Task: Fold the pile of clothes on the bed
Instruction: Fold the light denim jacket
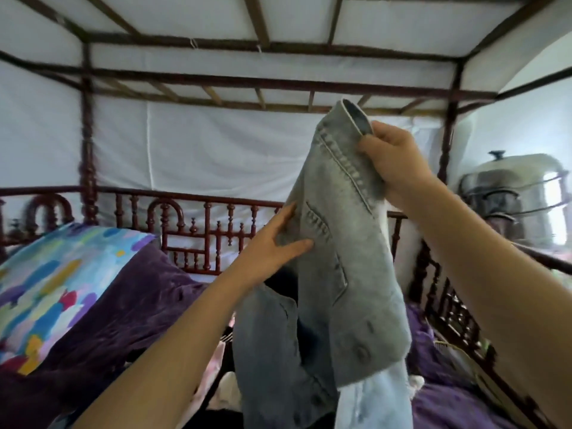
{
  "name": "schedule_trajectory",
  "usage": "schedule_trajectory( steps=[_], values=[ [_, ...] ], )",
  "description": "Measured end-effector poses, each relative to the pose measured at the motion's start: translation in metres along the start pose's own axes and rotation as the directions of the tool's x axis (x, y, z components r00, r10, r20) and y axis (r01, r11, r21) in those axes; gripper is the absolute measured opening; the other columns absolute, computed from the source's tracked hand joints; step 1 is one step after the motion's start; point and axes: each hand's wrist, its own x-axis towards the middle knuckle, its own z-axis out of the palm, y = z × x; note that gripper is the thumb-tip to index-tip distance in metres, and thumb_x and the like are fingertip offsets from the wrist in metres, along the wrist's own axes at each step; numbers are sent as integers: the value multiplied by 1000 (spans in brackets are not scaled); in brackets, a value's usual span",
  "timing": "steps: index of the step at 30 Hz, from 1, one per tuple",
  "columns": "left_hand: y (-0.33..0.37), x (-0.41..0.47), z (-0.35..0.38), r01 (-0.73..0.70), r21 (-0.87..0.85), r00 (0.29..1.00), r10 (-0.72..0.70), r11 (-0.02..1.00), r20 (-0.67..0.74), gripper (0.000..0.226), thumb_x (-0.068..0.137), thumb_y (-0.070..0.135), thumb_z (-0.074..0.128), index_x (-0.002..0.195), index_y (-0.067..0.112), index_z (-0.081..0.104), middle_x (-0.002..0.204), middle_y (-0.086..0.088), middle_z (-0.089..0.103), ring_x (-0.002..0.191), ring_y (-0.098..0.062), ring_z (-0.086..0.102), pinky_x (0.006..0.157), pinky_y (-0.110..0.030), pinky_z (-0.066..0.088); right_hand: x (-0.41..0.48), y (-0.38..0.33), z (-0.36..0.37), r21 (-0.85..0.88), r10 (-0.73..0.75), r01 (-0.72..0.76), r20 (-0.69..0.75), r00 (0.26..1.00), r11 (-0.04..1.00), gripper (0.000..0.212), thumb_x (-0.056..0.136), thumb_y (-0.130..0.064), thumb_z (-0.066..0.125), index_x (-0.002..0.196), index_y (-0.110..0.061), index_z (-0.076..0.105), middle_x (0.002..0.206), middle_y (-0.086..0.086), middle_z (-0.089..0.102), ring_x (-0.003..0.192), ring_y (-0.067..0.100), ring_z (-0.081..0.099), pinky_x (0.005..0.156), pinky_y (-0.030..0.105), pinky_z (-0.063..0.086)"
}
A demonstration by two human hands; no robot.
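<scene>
- A pale grey-blue denim garment with buttons and a stitched pocket (346, 258) is held up in the air over the bed. Its long axis runs close to vertical, and its lower end hangs down towards the pile of pink, white and dark clothes (227, 387).
- The top seamed edge of the denim is gripped by the right hand (393, 168), whose fingers are curled round the fabric, so the whole weight is judged to be carried there.
- The left hand (272, 246) is laid lower down against the garment's left edge. Its fingers are straight, with the thumb across the front face, and no closed grip can be made out.
- The free, ungripped length lies below and to the right of the left hand, so that hand is the nearer one for taking a second corner or sleeve.
- A purple velvet bedspread (123, 311), a multicoloured patterned pillow (46, 289) and a dark red turned-wood bed rail (213, 239) are seen behind.
</scene>
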Motion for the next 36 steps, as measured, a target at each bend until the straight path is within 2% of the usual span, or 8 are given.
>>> schedule_trajectory(
  steps=[5, 8, 12, 20, 24, 29, 32, 36],
  values=[
    [-31, 26, 23, 130, -9, 984, -128, 991, 127, 84, 75, 25, 77, 141, 29, 25, 132, 17, 44, 120, -5, 45, 101, -27, 41, 36, -27, -57, 117, 7, 8, -128, 992, 993, 19, 87, 0, 47, 81, -9, 62, 78, 9, 65, 71, 22, 63, 73, 36, 56],
    [-66, 30, 41, 277, 89, 938, -289, 957, 189, 37, 78, 24, 74, 109, 25, 55, 103, -1, 66, 93, -14, 65, 92, -38, 51, 42, -24, -88, 116, 30, -9, -179, 983, 993, 17, 86, 1, 48, 81, -8, 61, 79, 11, 64, 66, 21, 64, 66, 33, 56],
    [-90, 28, 61, 382, 46, 917, -384, 923, 106, 7, 85, 12, 65, 79, 14, 65, 97, -17, 65, 96, -33, 63, 85, -41, 53, 37, 3, -125, 54, 105, -94, -263, 959, 994, 19, 83, 2, 47, 79, -10, 61, 81, 11, 62, 72, 23, 61, 75, 38, 56],
    [-58, 52, 45, 278, -271, 927, -332, 922, -177, 20, 88, 1, 56, 77, 17, 57, 75, -1, 56, 68, -11, 51, 61, -21, 39, 13, 98, -190, -405, 172, -426, -530, 831, 809, 14, 79, -15, 54, 86, -8, 65, 72, 6, 60, 80, 24, 58, 76, 37, 48],
    [-57, 49, 51, 253, -131, 957, -268, 959, -114, 11, 88, 2, 58, 88, 13, 59, 79, 2, 55, 74, -10, 51, 66, -16, 39, -10, 134, -147, -795, 266, -385, -289, 920, 469, 72, 69, -33, 55, 137, -14, 43, 131, 22, 45, 123, 38, 41, 100, 41, 36],
    [-62, 38, 66, 241, 55, 968, -245, 969, 60, 10, 87, 4, 60, 84, 11, 67, 76, 5, 59, 75, -5, 53, 71, -13, 40, -52, 174, -40, -667, 482, -98, 421, 768, 738, 40, 86, -18, 66, 124, -19, 54, 120, -4, 54, 108, 12, 48, 85, 13, 36],
    [-74, 25, 56, 331, -13, 943, -331, 943, 19, 12, 90, 19, 59, 81, 18, 67, 83, 7, 62, 84, -8, 56, 83, -23, 38, -60, 196, -17, -611, 475, -151, 414, 777, 777, 11, 84, -11, 66, 79, -4, 60, 73, 4, 51, 70, 13, 46, 54, 11, 34],
    [-116, -15, 34, 485, -256, 874, -459, 836, 159, 40, 73, 49, 67, 103, 23, 63, 92, 4, 65, 83, -11, 59, 83, -32, 42, -49, 191, 2, -361, 385, -249, 380, 841, 899, 10, 83, -1, 63, 72, -1, 61, 71, 7, 55, 69, 14, 50, 70, 24, 42]
  ],
)
